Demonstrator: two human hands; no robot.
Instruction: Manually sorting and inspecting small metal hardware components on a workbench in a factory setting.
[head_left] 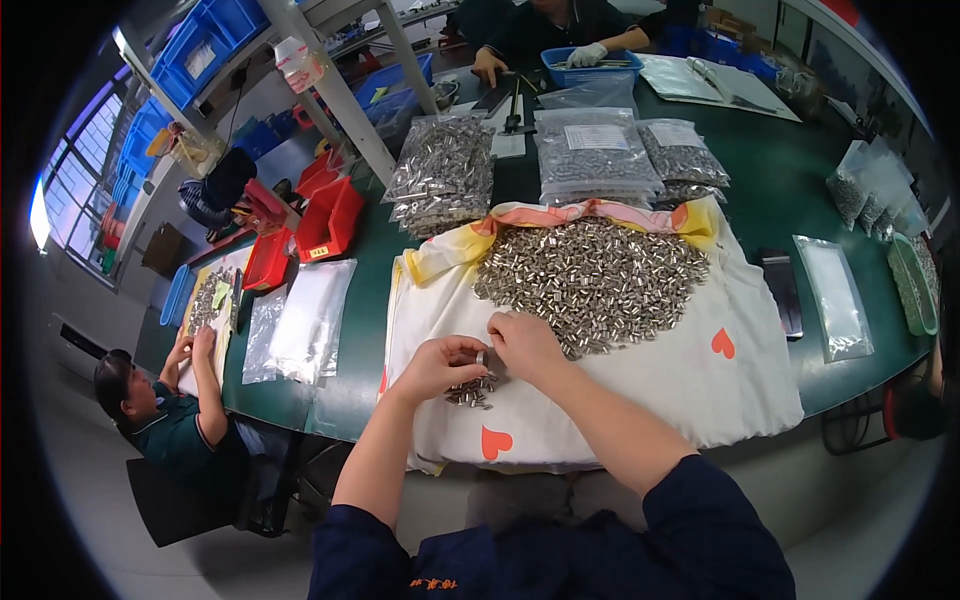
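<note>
Close to the middle of the cloth, my left hand (440, 368) is closed in a pinch, with a small shiny metal cylinder (482, 358) at its fingertips. Just beneath those fingers lies a small heap of metal cylinders (468, 393). My right hand (527, 346) is beside it, fingers curled together at the near-left edge of the large pile of short silvery cylinders (595, 280); whatever it grips is hidden. Both heaps rest on a white cloth (640, 405) with red hearts and a yellow-and-pink rolled far edge.
Bags of metal parts (440, 170) and more filled bags (595, 150) stand behind the cloth. Red bins (330, 218) and clear bags (310, 320) lie left, a dark flat object (782, 292) right. One co-worker (165, 420) sits left; another's gloved hand (587, 55) touches a blue tray.
</note>
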